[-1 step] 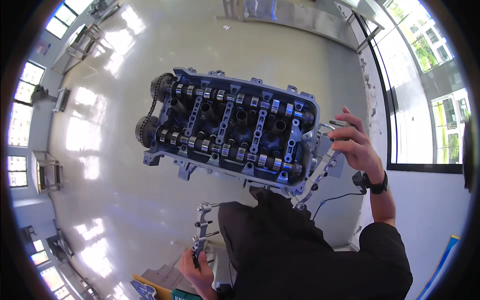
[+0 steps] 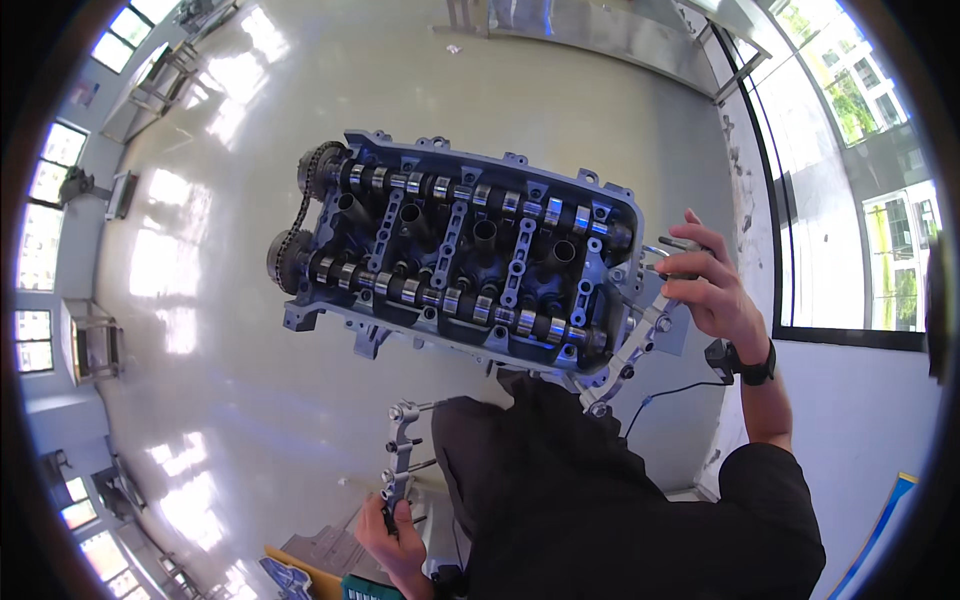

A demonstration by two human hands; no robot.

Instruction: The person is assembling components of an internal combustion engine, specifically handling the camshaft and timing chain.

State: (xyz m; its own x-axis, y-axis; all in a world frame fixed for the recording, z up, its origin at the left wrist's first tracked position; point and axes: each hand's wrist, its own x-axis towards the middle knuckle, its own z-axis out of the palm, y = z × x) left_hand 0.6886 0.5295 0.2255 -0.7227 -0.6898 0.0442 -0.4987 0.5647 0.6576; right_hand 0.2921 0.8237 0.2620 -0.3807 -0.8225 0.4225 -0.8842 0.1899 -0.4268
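In front of me is a grey engine cylinder head [image 2: 520, 160] with two camshafts, an upper camshaft [image 2: 442, 187] and a lower camshaft [image 2: 410, 290]. A timing chain [image 2: 304, 205] runs round two sprockets at its left end. My right hand [image 2: 712, 285] grips the upper end of a long silver bracket [image 2: 640, 345] with bolts through it, close beside the head's right end. Down at the lower left, my left hand [image 2: 393, 548] is closed round the bottom of a similar silver bracket [image 2: 400, 450] with bolts sticking out, held apart from the head.
A metal table [image 2: 600, 40] stands at the far side. Windows [image 2: 890, 250] line the right wall, and a cable [image 2: 680, 392] hangs by my right wrist. A green-edged box [image 2: 368, 588] and a yellow-edged board [image 2: 300, 568] lie at the lower left.
The left hand and its bracket have shifted very slightly left. Otherwise both hands keep their hold.
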